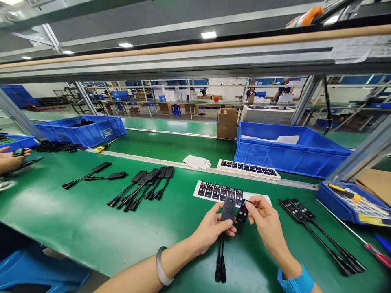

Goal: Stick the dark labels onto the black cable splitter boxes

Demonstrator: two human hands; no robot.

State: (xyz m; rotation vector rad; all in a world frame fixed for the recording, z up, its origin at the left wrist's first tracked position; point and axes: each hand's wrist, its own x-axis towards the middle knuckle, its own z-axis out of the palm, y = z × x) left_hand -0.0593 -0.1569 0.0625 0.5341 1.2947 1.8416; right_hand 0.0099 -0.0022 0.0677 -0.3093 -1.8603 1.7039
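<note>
In the head view my left hand (210, 228) grips a small black controller (227, 212) with a little display at its top. Two cables with black plugs (220, 270) hang below it. Between the fingers of my right hand (265, 219) is a black label sticker (242, 212) with printed buttons, held just right of the controller and apart from its face. A sheet of similar labels (216, 192) lies behind both hands. To the right rest labelled controllers (295, 211) with their cables. Several controllers without visible labels (151, 176) lie to the left.
Behind the label sheet are a white glove (197, 162), a label stack (249, 169) and a blue bin (287, 154). A screwdriver (377, 254) and blue tray (336, 201) lie right. Another blue bin (82, 132) and a co-worker's hand (12, 160) are left.
</note>
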